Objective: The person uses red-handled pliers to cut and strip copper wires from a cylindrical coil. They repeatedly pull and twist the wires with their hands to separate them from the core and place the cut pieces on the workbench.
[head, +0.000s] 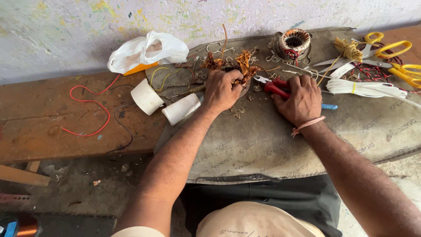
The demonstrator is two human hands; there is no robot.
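Dusty grey cloth [263, 145] covers the bench; left hand [221, 90] grips tangled copper wire [243, 63], right hand [300, 98] beside it holds red pliers [274, 85].

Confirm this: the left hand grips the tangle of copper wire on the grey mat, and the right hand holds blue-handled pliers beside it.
Not quite. The head view shows the left hand on the copper wire on the grey mat, but the pliers in the right hand have red handles, not blue. A blue-handled tool only pokes out from behind that hand.
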